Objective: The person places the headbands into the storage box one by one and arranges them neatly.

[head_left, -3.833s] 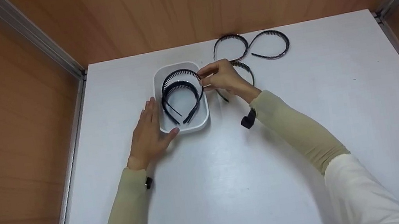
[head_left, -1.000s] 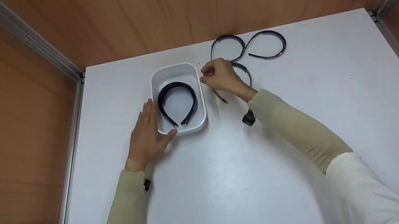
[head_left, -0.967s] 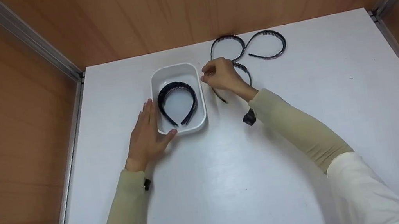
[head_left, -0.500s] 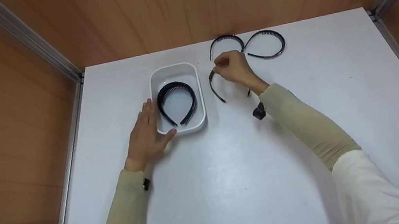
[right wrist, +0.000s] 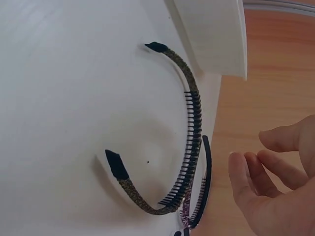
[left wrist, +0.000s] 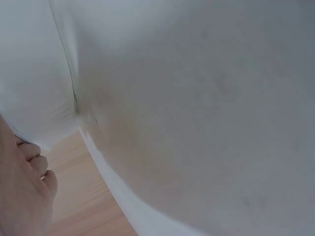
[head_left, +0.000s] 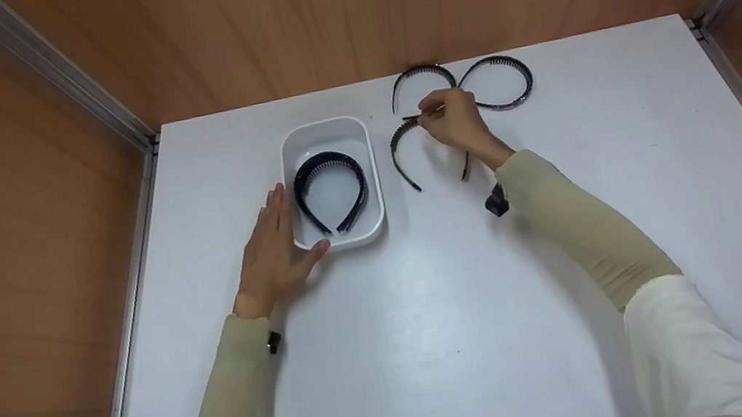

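In the head view, my left hand (head_left: 267,253) lies flat along the left wall of a white plastic box (head_left: 378,193), thumb at its front corner. Nested black toothed headbands (head_left: 360,173) rest inside it; their number cannot be told. My right hand (head_left: 457,120) is over a gold-glitter headband (head_left: 398,156), partly covering it. In the right wrist view, that toothed headband (right wrist: 194,118) stands out on the table, while my right hand's (right wrist: 275,182) fingers are bent with a gap between thumb and fingertips, holding nothing.
Two more headbands lie behind my right hand near the table's back edge: a dark one (head_left: 424,69) and another (head_left: 521,79) to its right. A wood-grain panel (head_left: 342,14) rises behind the white table (head_left: 392,352), with similar panels at both sides.
Earlier my right hand held a black headband over the box; it then let go, and only the nested headbands show there. The hand has since moved right over the gold-glitter headband. Left hand stays put.
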A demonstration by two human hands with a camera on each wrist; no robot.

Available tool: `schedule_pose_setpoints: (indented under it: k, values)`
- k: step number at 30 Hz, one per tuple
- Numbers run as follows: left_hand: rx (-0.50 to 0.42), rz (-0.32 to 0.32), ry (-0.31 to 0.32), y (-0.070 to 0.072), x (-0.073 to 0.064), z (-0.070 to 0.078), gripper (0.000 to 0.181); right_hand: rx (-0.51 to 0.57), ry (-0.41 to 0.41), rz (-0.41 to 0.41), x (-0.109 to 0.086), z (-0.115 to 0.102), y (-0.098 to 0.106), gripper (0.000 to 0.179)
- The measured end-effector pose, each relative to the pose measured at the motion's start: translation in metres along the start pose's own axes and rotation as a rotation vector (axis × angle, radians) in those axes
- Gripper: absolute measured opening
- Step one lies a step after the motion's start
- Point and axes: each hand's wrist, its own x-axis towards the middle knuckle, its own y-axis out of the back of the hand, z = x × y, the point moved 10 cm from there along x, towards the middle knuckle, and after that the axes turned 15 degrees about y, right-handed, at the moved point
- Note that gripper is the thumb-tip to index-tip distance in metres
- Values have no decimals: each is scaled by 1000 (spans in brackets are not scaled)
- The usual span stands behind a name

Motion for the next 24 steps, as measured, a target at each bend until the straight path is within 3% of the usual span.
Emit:
schedule_pose_setpoints:
  k: [8, 24]
  values:
    - [-7, 19, -12, 2, 0, 0, 113, -49, 30, -18, 1, 13, 0, 24]
    - [-2, -17, 18, -2, 1, 0, 113, -86, 54, -20, -1, 31, 6, 23]
